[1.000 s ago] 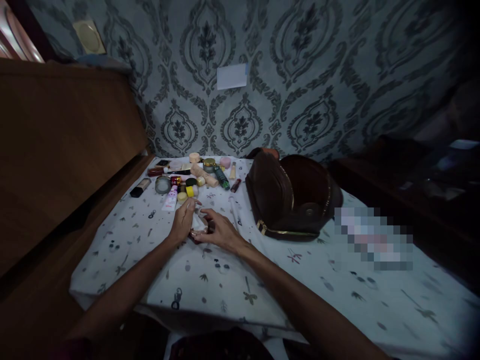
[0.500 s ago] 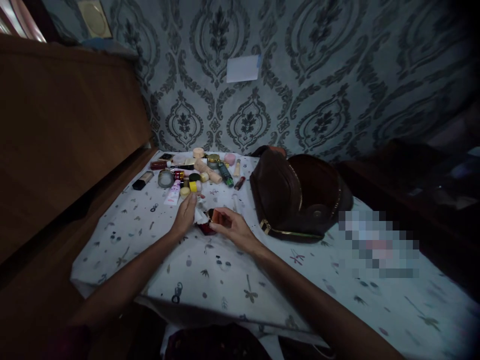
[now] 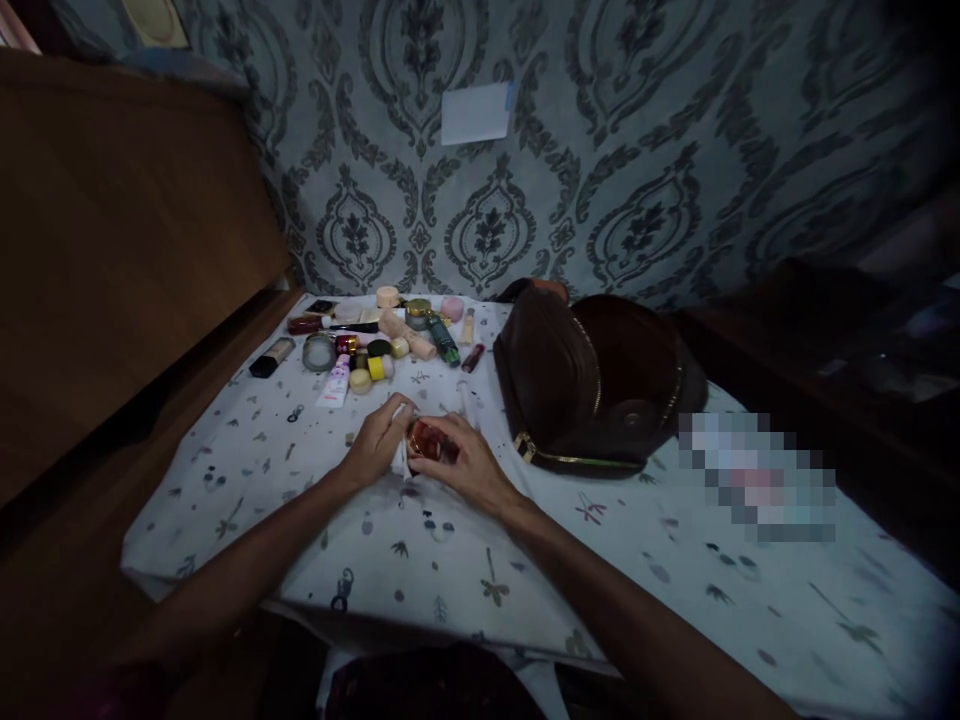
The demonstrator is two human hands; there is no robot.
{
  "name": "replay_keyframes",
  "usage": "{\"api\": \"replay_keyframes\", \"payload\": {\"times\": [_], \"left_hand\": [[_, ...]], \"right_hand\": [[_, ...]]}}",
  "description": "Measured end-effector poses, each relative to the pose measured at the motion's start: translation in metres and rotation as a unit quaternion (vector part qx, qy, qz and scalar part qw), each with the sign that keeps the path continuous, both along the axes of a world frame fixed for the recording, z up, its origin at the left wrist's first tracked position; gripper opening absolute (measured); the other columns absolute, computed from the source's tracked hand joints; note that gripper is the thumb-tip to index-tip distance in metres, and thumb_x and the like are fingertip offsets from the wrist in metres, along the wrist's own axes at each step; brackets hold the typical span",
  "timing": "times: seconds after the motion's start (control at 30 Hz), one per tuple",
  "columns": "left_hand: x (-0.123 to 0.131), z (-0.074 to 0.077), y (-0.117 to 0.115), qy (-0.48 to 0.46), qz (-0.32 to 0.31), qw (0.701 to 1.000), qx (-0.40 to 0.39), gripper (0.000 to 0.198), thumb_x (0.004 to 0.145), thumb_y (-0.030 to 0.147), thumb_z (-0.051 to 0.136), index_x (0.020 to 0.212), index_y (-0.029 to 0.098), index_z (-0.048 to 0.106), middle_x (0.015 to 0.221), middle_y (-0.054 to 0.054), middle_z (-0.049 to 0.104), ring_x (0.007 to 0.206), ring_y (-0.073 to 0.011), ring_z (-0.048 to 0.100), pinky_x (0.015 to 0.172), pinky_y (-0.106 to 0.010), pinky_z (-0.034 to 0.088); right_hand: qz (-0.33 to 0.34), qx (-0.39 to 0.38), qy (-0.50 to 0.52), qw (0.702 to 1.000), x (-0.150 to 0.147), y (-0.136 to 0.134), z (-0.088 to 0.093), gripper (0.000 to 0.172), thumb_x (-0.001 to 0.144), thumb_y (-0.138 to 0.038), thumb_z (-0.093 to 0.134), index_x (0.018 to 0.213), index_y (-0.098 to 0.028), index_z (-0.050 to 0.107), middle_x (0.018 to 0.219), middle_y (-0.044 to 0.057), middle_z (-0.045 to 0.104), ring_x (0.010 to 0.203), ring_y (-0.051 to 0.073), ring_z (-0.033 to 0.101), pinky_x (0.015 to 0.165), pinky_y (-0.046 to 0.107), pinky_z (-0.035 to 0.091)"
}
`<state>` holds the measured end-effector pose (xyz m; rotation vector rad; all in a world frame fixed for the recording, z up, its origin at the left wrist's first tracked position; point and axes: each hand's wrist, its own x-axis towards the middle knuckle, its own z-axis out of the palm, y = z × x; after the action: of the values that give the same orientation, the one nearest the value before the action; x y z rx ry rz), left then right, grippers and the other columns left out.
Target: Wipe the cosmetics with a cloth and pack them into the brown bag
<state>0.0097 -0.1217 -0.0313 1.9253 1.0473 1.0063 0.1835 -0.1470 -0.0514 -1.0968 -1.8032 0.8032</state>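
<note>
My right hand [image 3: 466,463] is closed around a small dark red container [image 3: 425,441], held just above the patterned white sheet [image 3: 465,560]. My left hand [image 3: 381,442] presses a white tissue [image 3: 400,457] against the container's left side, fingers curled. Both hands meet near the middle of the sheet, in front of a cluster of small cosmetics [image 3: 375,345].
An open brown leather bag [image 3: 592,385] lies to the right of my hands. Tubes, jars and bottles crowd the far left of the sheet. A wooden headboard [image 3: 127,250] runs along the left. Patterned wallpaper [image 3: 570,150] rises behind. A blurred patch [image 3: 757,475] sits at the right.
My right hand has turned the red container up and drawn it closer to the left hand, which has wrapped the tissue against it. The view shifted slightly.
</note>
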Motion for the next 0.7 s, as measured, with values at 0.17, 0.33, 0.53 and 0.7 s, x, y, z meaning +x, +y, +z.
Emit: {"api": "replay_keyframes", "payload": {"times": [0.17, 0.33, 0.53, 0.7], "left_hand": [[-0.002, -0.006, 0.005, -0.040, 0.003, 0.999, -0.020, 0.041, 0.098, 0.053, 0.036, 0.086, 0.019, 0.054, 0.073, 0.002, 0.051, 0.070, -0.0149, 0.048, 0.068, -0.027, 0.039], [-0.001, -0.008, 0.008, -0.037, -0.037, 0.997, -0.052, 0.047, 0.096, 0.059, 0.035, 0.088, 0.018, 0.057, 0.078, 0.000, 0.056, 0.076, -0.0168, 0.053, 0.074, -0.028, 0.042], [0.001, -0.002, 0.006, 0.002, -0.029, 1.000, -0.008, 0.041, 0.098, 0.051, 0.034, 0.087, 0.018, 0.056, 0.075, 0.000, 0.055, 0.073, -0.0164, 0.052, 0.071, -0.028, 0.041], [0.004, 0.007, -0.003, 0.048, 0.006, 0.999, 0.020, 0.029, 0.097, 0.043, 0.037, 0.087, 0.020, 0.052, 0.073, 0.001, 0.056, 0.072, -0.0172, 0.054, 0.069, -0.029, 0.039]], "right_hand": [[0.057, -0.004, 0.040, 0.998, 0.004, 0.000, -0.004, 0.048, 0.076, -0.038, 0.078, 0.119, -0.024, 0.065, 0.095, 0.003, 0.057, 0.086, 0.019, 0.057, 0.081, 0.037, 0.050], [0.097, -0.071, 0.116, 0.986, 0.008, 0.000, -0.007, 0.051, 0.074, -0.041, 0.079, 0.120, -0.024, 0.063, 0.107, 0.005, 0.057, 0.099, 0.021, 0.058, 0.086, 0.038, 0.051], [0.131, -0.099, 0.178, 0.970, 0.003, -0.003, -0.007, 0.051, 0.074, -0.035, 0.078, 0.119, -0.026, 0.057, 0.112, 0.004, 0.057, 0.099, 0.018, 0.058, 0.085, 0.035, 0.050], [0.103, -0.088, 0.159, 0.978, -0.001, -0.004, -0.006, 0.051, 0.069, -0.031, 0.080, 0.113, -0.024, 0.057, 0.107, 0.003, 0.058, 0.092, 0.018, 0.059, 0.080, 0.033, 0.050]]}}
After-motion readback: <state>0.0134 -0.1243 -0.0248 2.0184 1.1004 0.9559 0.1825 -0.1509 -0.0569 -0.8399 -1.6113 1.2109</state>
